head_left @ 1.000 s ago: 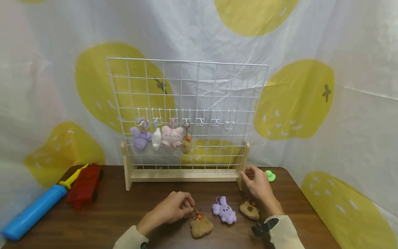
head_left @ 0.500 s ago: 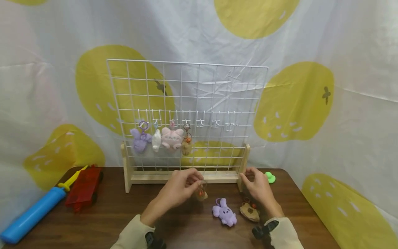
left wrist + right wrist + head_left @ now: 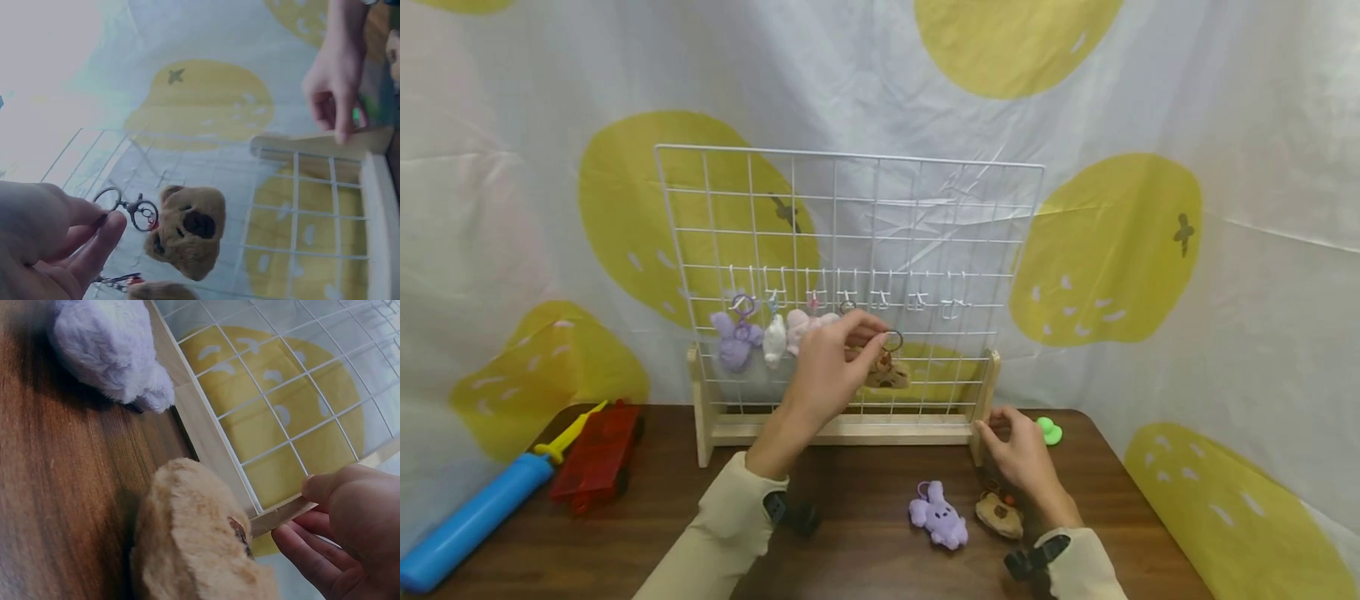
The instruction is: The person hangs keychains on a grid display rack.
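Pinching the bear keychain (image 3: 887, 378), the left hand (image 3: 829, 367) has risen toward twelve o'clock; at its four o'clock, the right hand (image 3: 1024, 450) still grips the wooden upright (image 3: 987, 390).

The left hand (image 3: 829, 367) hides part of a pink plush (image 3: 799, 325).
The right wrist view's top edge crops a purple plush (image 3: 109, 347), its bottom edge a tan plush (image 3: 187, 531); the left wrist view crops the left hand.

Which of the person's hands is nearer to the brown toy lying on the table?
Right. The right hand pinches the wooden stand, just beyond the toy; the left hand is farther off, up and to the left, another brown toy hanging from it.
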The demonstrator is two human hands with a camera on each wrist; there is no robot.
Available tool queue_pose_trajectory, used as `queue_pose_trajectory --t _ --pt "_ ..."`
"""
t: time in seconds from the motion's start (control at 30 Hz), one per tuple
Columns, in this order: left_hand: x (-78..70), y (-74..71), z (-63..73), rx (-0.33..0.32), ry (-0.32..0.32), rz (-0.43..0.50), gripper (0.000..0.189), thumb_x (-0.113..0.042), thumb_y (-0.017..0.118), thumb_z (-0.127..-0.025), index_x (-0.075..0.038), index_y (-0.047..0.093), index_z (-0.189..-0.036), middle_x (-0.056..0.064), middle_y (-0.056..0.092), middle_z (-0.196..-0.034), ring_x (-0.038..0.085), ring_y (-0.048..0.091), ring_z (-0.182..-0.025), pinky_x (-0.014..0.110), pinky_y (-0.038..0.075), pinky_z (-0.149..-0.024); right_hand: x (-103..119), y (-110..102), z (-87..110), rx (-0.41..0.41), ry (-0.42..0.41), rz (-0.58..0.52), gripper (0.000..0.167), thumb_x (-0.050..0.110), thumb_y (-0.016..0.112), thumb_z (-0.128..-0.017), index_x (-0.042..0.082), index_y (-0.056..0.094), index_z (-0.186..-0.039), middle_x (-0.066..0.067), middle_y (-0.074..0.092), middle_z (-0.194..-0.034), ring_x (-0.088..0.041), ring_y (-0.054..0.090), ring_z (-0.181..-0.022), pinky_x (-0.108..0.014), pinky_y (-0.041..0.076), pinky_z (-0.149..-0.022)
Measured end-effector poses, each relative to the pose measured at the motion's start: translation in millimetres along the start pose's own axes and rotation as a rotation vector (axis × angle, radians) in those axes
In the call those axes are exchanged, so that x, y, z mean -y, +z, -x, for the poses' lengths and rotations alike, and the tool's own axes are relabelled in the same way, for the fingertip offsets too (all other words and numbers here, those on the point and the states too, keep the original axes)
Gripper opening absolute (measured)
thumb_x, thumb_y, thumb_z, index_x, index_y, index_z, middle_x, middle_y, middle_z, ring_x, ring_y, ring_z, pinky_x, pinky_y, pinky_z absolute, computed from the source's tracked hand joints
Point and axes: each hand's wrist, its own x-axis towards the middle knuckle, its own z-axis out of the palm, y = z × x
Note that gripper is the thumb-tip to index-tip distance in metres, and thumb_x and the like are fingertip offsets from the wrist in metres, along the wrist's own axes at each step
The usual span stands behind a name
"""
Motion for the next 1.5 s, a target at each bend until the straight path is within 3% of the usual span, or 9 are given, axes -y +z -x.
queue_pose_trajectory --t 0.17,0.5,0.77,0.93,1.07,1.17,1.27,1.5 --pt "-2.3 -2.2 -17.2 -0.095 -0.007 -0.043 0.011 -0.006 0.074 -0.102 -0.001 0.078 -0.111 0.014 0.083 -0.102 0.025 0.082 -0.091 0.026 0.067 -0.078 -0.1 -0.8 -0.1 0.008 0.017 -0.003 0.018 0.016 0.077 -0.102 0.001 0.072 -0.108 -0.018 0.082 -0.105 -0.037 0.079 -0.104 -0.054 0.062 -0.094" --pt "-5.9 4.0 -25.8 -0.144 -0.033 -0.127 0.013 -0.002 0.074 -0.101 0.002 0.078 -0.112 0.017 0.083 -0.105 0.025 0.083 -0.088 0.027 0.067 -0.078 1.8 -0.3 -0.3 0.002 0.024 -0.011 0.016 0.014 0.079 -0.1 0.001 0.072 -0.107 -0.017 0.082 -0.103 -0.035 0.079 -0.103 -0.053 0.062 -0.094" --pt "-5.2 6.5 -21.6 -0.157 0.016 -0.251 0.018 0.0 0.077 -0.098 0.0 0.08 -0.115 0.018 0.083 -0.109 0.029 0.083 -0.09 0.033 0.068 -0.079 2.0 0.1 -0.2 0.003 0.023 -0.013 0.017 0.015 0.078 -0.101 0.0 0.072 -0.108 -0.017 0.081 -0.103 -0.035 0.079 -0.103 -0.053 0.062 -0.093" --pt "-7.6 3.7 -14.2 -0.188 0.073 -0.236 0.017 0.002 0.076 -0.097 0.0 0.08 -0.114 0.017 0.083 -0.108 0.027 0.083 -0.089 0.032 0.068 -0.079 1.4 -0.1 -0.7 0.001 0.022 -0.014 0.017 0.015 0.078 -0.101 0.0 0.072 -0.107 -0.017 0.081 -0.103 -0.035 0.079 -0.102 -0.053 0.062 -0.094" --pt "-10.7 3.4 1.2 -0.202 0.138 -0.18 0.014 -0.001 0.078 -0.097 0.0 0.079 -0.111 0.015 0.083 -0.106 0.025 0.082 -0.089 0.029 0.067 -0.081 1.4 0.7 -1.4 -0.001 0.017 -0.018 0.016 0.015 0.078 -0.101 0.001 0.072 -0.107 -0.016 0.082 -0.103 -0.035 0.079 -0.103 -0.053 0.062 -0.094" --pt "-11.2 11.1 20.1 -0.166 0.171 -0.123 0.012 -0.004 0.08 -0.097 -0.001 0.079 -0.108 0.012 0.083 -0.102 0.021 0.081 -0.087 0.027 0.066 -0.08 1.7 1.8 -2.1 0.004 0.012 -0.021 0.016 0.015 0.078 -0.101 0.001 0.072 -0.107 -0.016 0.082 -0.105 -0.035 0.079 -0.104 -0.053 0.062 -0.094" --pt "-8.9 29.3 43.1 -0.067 0.158 -0.055 0.011 -0.005 0.081 -0.096 -0.003 0.078 -0.107 0.01 0.083 -0.101 0.018 0.08 -0.088 0.026 0.066 -0.082 1.2 2.4 -2.6 0.006 0.009 -0.014 0.017 0.015 0.078 -0.101 0.001 0.072 -0.108 -0.017 0.082 -0.105 -0.036 0.079 -0.104 -0.053 0.062 -0.095" --pt "15.8 92.4 92.4 0.285 -0.028 0.029 0.011 -0.005 0.076 -0.1 -0.005 0.077 -0.11 0.009 0.084 -0.103 0.011 0.079 -0.09 0.013 0.061 -0.08 0.2 0.1 0.3 -0.006 0.013 -0.005 0.018 0.016 0.078 -0.101 0.0 0.072 -0.108 -0.018 0.082 -0.105 -0.037 0.078 -0.104 -0.055 0.062 -0.094"
